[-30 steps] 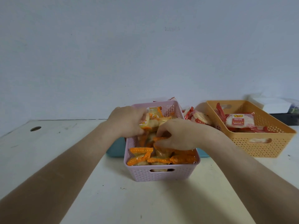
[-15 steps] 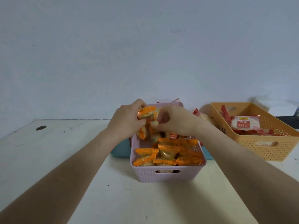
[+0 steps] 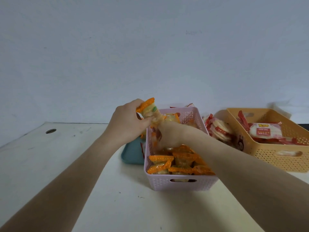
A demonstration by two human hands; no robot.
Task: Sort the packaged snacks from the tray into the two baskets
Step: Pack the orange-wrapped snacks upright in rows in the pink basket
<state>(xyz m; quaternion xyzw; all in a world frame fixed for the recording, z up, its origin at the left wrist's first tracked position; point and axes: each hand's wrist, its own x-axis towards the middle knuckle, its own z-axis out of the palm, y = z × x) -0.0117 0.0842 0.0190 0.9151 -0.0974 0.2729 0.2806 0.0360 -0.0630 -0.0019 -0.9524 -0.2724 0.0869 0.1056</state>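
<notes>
Left hand [image 3: 127,121] has lifted an orange snack pack [image 3: 148,111] clear above the pink basket [image 3: 181,182] at frame centre, fingers pinching it. Right hand [image 3: 168,134] has dipped inside; its fingers, can't tell. Teal tray [image 3: 132,154] sits behind, orange basket [image 3: 274,153] at right holds red packs [image 3: 265,131].

Left hand [image 3: 127,124] grips orange snack pkt [image 3: 148,111] over pink basket [image 3: 180,183]; right hand [image 3: 168,136] inside, grip prob. closed.
</notes>
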